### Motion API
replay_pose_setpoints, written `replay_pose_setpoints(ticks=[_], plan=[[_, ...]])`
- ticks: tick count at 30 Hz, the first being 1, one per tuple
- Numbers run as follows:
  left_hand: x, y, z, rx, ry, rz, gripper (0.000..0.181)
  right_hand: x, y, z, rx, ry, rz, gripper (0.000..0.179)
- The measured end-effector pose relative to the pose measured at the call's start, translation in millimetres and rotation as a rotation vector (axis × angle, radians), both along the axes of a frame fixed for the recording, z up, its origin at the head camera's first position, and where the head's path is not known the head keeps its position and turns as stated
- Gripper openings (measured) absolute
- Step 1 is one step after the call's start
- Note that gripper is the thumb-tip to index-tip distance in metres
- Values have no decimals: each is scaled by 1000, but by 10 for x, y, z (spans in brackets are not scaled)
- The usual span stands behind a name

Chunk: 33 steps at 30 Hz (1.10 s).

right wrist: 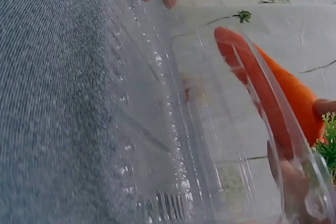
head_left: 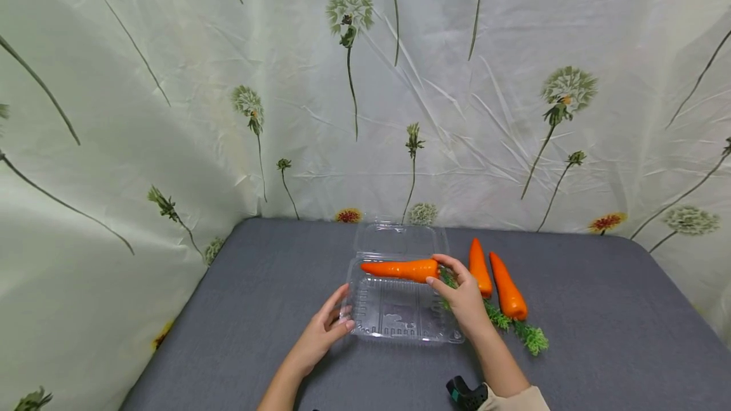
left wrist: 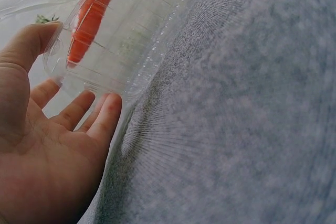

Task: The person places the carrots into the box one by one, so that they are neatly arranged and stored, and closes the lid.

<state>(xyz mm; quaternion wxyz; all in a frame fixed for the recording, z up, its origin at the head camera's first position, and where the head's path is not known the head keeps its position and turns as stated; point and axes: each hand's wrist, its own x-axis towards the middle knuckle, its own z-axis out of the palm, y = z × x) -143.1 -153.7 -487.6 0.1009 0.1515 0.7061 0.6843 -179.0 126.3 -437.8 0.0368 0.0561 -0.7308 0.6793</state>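
A clear plastic clamshell box (head_left: 394,317) lies with its lid folded back toward the curtain. My left hand (head_left: 320,335) holds its left side, the thumb (left wrist: 31,43) on the rim and the fingertips against the wall below. At the box's far side, my right hand (head_left: 467,303) pinches an orange carrot (head_left: 400,269) by its thick leafy end. The carrot lies crosswise over the tray, its tip pointing left. Through the clear wall, the right wrist view shows the carrot (right wrist: 289,90) raised toward the rim. Part of its green top is hidden behind the right hand.
Two more carrots, one nearer (head_left: 480,269) the box and one farther right (head_left: 508,288), lie on the grey tabletop (head_left: 599,335), leafy tops toward me. A pale dandelion-print curtain (head_left: 457,100) stands behind the table. A black device (head_left: 465,393) sits at the right wrist.
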Motion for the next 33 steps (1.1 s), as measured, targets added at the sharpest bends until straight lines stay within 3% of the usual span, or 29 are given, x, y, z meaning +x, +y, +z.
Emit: replay_pose_setpoints(ticks=[10, 14, 21, 33], plan=[[-14, 1, -36, 7, -9, -8, 67, -51, -81, -63, 47, -59, 32, 46], [4, 9, 19, 13, -22, -5, 67, -69, -99, -68, 83, -59, 38, 45], [66, 47, 211, 18, -16, -12, 66, -96, -111, -55, 138, -80, 58, 44], [82, 50, 243, 11, -15, -13, 65, -119, -144, -61, 224, -99, 17, 41]])
